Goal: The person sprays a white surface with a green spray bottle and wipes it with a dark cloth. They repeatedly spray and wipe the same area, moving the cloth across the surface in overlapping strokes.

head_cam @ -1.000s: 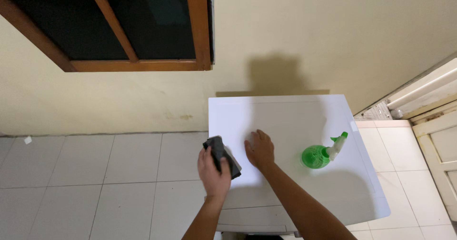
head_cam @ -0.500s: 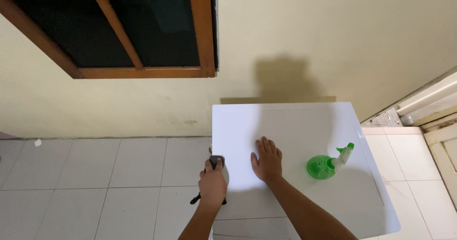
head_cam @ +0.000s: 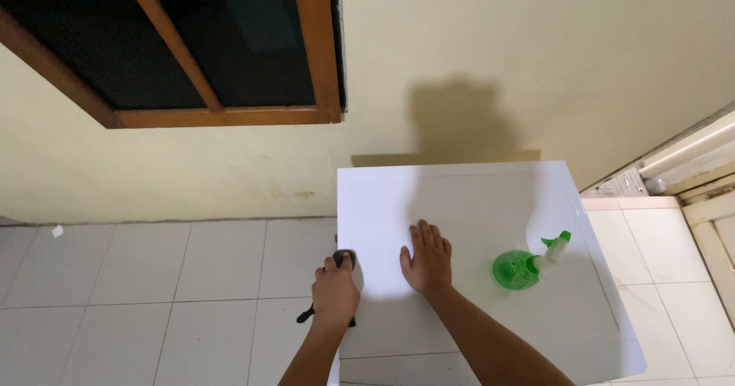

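Note:
A white appliance top [head_cam: 475, 202] fills the middle of the view, seen from above. My left hand [head_cam: 335, 288] is at its left edge, closed around a dark cloth [head_cam: 344, 261] pressed against the side of the white surface; a dark bit of the cloth hangs below the hand. My right hand [head_cam: 426, 258] lies flat on the top with fingers spread, holding nothing. A green spray bottle [head_cam: 524, 264] with a white and green nozzle stands on the top to the right of that hand, apart from it.
A pale yellow wall [head_cam: 498, 65] rises behind the white top. A dark window with a brown wooden frame [head_cam: 230, 115] is at the upper left. White floor tiles [head_cam: 153, 286] lie to the left. A pale door frame [head_cam: 708, 202] stands at the right.
My left hand has carried the dark cloth from the top's left part down over its left edge. My right hand stays flat on the top. The view has shifted slightly.

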